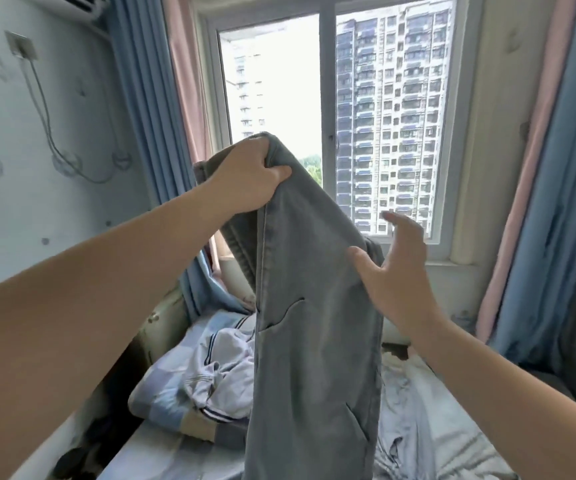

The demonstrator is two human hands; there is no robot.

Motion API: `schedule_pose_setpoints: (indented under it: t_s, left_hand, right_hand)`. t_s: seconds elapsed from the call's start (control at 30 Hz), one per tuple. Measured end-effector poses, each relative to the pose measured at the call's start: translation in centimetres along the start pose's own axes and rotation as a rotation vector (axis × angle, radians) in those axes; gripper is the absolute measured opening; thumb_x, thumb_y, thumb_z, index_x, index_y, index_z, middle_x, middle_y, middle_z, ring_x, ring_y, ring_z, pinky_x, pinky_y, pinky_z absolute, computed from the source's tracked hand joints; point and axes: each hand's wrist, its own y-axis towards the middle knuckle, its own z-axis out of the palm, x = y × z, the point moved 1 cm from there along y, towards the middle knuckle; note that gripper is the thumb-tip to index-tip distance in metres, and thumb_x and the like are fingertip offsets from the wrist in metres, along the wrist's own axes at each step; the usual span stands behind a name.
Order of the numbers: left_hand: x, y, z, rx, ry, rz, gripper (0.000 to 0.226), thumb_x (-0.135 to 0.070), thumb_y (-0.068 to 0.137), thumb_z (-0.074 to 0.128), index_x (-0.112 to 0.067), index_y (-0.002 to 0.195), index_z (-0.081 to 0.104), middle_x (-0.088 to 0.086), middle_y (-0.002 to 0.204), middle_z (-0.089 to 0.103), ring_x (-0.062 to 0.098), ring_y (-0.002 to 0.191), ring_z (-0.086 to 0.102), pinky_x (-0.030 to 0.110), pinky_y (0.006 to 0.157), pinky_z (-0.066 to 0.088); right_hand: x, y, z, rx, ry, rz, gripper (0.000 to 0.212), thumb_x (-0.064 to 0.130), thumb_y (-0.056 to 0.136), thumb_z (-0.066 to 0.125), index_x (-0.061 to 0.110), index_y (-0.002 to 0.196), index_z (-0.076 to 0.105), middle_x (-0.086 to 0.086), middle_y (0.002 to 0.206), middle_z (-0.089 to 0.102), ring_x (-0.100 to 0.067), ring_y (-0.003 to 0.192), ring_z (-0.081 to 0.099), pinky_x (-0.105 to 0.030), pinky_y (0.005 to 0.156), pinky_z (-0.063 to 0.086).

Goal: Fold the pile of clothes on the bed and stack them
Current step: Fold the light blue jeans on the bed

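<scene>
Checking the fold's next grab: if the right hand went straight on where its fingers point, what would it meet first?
Probably nothing near: the right hand points up and forward, past the jeans, toward the window. Only its thumb is beside the denim; depth is unclear.

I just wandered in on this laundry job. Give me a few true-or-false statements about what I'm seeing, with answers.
1. The left hand grips the jeans near their top. True.
2. The right hand clutches the jeans too. False: it is open, fingers spread, beside them.
3. The jeans lie folded on the bed. False: they hang unfolded in the air above it.
4. A white garment with dark stripes lies crumpled left of the jeans. True.
5. The curtains cover the window. False: they hang at its sides, and tower blocks show through it.
</scene>
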Motion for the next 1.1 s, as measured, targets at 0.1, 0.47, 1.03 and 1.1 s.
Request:
schedule_pose_setpoints:
  t_s: [0.1, 0.47, 1.03, 1.1]
  left_hand:
    - [-1.1, 1.0, 0.4, -0.058, -0.078, -0.062, 0.013, -0.023, 0.099, 0.058, -0.011, 0.095, 0.057, 0.005, 0.091, 0.062, 0.019, 0.085, 0.062, 0.03, 0.076, 0.052]
    - [5.2, 1.1, 1.7, -0.057, -0.273, -0.251, 0.013, -0.004, 0.094, 0.054, -0.015, 0.087, 0.05, 0.011, 0.1, 0.061, 0.024, 0.088, 0.066, 0.038, 0.063, 0.064]
    - [20.3, -13.5, 10.2, 1.011, -0.657, -0.442, 0.06, -0.074, 0.08, 0.064, -0.029, 0.121, 0.065, -0.006, 0.12, 0.072, 0.01, 0.107, 0.066, 0.03, 0.095, 0.05]
    - [20.0, -15.9, 12.0, 0.969, -0.629, -0.342, 0.047, -0.057, 0.087, 0.07, -0.027, 0.122, 0.064, -0.01, 0.115, 0.073, 0.002, 0.102, 0.068, 0.023, 0.091, 0.054]
  right_hand:
    - [2.8, -2.1, 1.4, 0.185, 0.122, -0.07, 0.05, 0.058, 0.081, 0.071, 0.028, 0.118, 0.053, 0.014, 0.11, 0.06, -0.003, 0.093, 0.06, -0.036, 0.085, 0.054]
    - [-2.6, -5.4, 9.7, 0.339, -0.268, 0.252, 0.011, 0.022, 0.087, 0.056, 0.024, 0.095, 0.049, 0.002, 0.094, 0.051, -0.025, 0.082, 0.058, -0.039, 0.072, 0.051]
    - [-1.0, -3.9, 12.0, 0.265, 0.656, 0.568, 0.021, 0.007, 0.1, 0.056, -0.005, 0.114, 0.067, -0.021, 0.103, 0.072, -0.028, 0.09, 0.07, -0.041, 0.082, 0.061]
    - [-1.0, -4.0, 12.8, 0.253, 0.657, 0.575, 0.019, 0.006, 0.1, 0.055, -0.003, 0.112, 0.067, -0.02, 0.099, 0.071, -0.028, 0.088, 0.068, -0.041, 0.081, 0.059]
